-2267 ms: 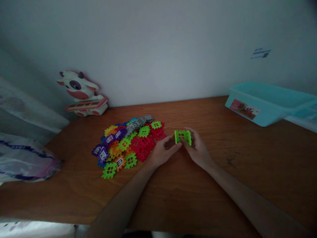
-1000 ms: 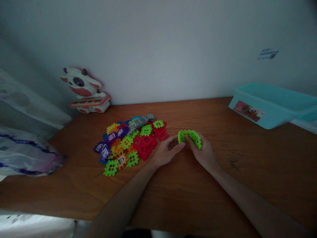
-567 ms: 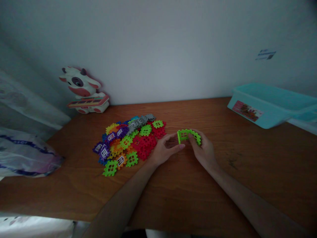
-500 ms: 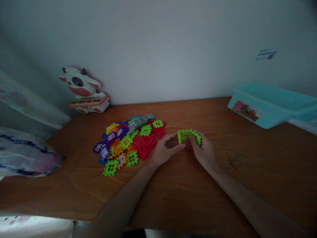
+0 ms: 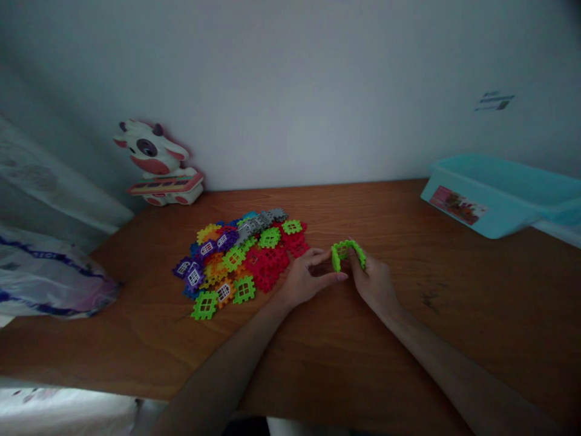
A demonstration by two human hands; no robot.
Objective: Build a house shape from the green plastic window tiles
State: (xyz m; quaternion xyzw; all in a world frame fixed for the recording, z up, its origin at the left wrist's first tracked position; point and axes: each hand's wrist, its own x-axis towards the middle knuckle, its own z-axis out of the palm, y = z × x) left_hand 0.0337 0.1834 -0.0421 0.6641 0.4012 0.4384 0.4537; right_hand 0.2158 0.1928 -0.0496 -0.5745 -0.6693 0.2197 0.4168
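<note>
Wooden tabletop point(image 5: 354, 209) carries a teal bin point(image 5: 503, 214) and plastic bag point(image 5: 49, 272), contents unclear; right hand point(image 5: 374, 284) pinches green panels point(image 5: 336, 259), left hand point(image 5: 300, 283) alongside, fingers apart.

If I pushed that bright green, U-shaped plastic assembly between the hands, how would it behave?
The bright green, U-shaped plastic assembly is likely light, being thin and windowed. Its panels are probably stiff, standing without sagging. The corners could pop loose, apparently joined by toothed edges.
</note>
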